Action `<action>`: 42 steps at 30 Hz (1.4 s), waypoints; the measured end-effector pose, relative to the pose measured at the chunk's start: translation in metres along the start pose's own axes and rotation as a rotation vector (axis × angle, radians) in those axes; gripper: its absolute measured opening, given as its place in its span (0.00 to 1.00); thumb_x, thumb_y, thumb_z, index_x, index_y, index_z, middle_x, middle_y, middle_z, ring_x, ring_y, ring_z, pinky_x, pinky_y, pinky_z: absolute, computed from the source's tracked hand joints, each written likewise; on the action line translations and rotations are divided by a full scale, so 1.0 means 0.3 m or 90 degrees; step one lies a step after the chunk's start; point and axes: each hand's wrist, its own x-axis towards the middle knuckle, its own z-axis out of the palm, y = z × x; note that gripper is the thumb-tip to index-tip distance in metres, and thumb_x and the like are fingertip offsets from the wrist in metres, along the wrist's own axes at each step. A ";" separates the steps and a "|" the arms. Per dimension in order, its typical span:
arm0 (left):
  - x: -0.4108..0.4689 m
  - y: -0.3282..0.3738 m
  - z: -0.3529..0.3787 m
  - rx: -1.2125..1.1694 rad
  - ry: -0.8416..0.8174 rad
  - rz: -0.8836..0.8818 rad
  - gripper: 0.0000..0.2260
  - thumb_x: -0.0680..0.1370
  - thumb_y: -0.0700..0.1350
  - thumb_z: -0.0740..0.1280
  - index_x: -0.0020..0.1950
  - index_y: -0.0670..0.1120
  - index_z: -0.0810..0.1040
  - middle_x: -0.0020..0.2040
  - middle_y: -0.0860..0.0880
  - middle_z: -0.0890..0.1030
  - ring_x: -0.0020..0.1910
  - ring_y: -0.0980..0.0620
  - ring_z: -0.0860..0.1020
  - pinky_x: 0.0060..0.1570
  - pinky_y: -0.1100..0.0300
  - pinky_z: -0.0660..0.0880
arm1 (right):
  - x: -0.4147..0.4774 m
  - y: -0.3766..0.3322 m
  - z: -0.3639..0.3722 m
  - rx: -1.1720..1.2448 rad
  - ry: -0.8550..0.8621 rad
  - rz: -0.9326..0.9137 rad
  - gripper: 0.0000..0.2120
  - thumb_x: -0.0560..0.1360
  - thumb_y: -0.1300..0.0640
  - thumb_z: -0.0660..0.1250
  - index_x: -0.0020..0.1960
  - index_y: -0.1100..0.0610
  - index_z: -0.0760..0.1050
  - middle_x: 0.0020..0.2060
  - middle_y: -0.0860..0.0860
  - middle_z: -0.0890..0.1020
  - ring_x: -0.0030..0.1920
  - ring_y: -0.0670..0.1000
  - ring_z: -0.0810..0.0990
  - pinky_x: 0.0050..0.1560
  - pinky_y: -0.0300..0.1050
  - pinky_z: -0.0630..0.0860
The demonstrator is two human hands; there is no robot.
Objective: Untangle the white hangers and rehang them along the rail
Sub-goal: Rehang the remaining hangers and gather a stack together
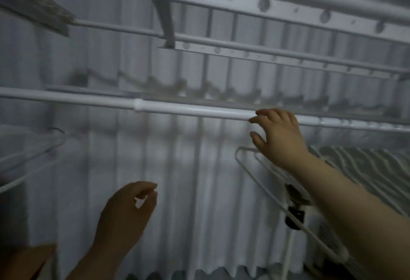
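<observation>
Rehanging looks underway: right hand (277, 133), fingers spread open, touches the rail (193, 111) centre right, white hanger (238, 154) just below; left hand (128, 208) (loosely curled, empty) hovers lower centre. Next likely: fetch another.

White rail (193, 111), white hangers (261, 175)

Dim, bluish, motion-blurred, edges warped

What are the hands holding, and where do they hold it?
The left hand holds nothing. The right hand touches the rail; a white hanger hangs just under it, but whether it grips the hook cannot be told.
</observation>
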 end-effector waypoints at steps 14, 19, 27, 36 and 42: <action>-0.137 0.506 0.737 -0.349 -0.270 -0.196 0.22 0.75 0.49 0.64 0.67 0.47 0.65 0.43 0.53 0.77 0.40 0.56 0.76 0.40 0.64 0.71 | -0.344 0.551 -0.004 0.171 -0.136 0.362 0.19 0.75 0.62 0.62 0.65 0.63 0.68 0.60 0.60 0.74 0.62 0.59 0.70 0.59 0.45 0.63; -0.083 0.591 0.820 -0.324 -0.232 -0.230 0.42 0.70 0.50 0.71 0.75 0.52 0.47 0.70 0.45 0.66 0.65 0.46 0.71 0.62 0.51 0.71 | -0.387 0.593 0.010 0.243 -0.193 0.372 0.20 0.75 0.60 0.62 0.67 0.60 0.66 0.55 0.55 0.78 0.54 0.56 0.77 0.55 0.53 0.74; -0.093 0.572 0.826 -0.335 -0.154 -0.236 0.27 0.75 0.34 0.58 0.72 0.51 0.59 0.30 0.48 0.70 0.26 0.53 0.69 0.20 0.67 0.68 | -0.403 0.560 0.049 0.589 -0.329 0.461 0.21 0.77 0.67 0.55 0.69 0.56 0.62 0.36 0.52 0.78 0.22 0.44 0.72 0.22 0.34 0.69; -0.093 0.394 0.515 -0.335 0.016 -0.270 0.22 0.77 0.34 0.57 0.68 0.51 0.67 0.28 0.45 0.70 0.19 0.58 0.68 0.17 0.70 0.65 | -0.368 0.208 0.125 0.841 -0.275 0.518 0.13 0.79 0.61 0.56 0.59 0.47 0.69 0.26 0.52 0.72 0.18 0.43 0.65 0.17 0.34 0.60; -0.074 0.256 0.265 -0.318 0.107 -0.274 0.21 0.77 0.34 0.58 0.68 0.50 0.68 0.23 0.48 0.69 0.15 0.60 0.66 0.16 0.70 0.63 | -0.309 -0.059 0.167 0.891 -0.312 0.440 0.15 0.79 0.63 0.55 0.62 0.52 0.73 0.25 0.52 0.71 0.15 0.40 0.65 0.17 0.31 0.61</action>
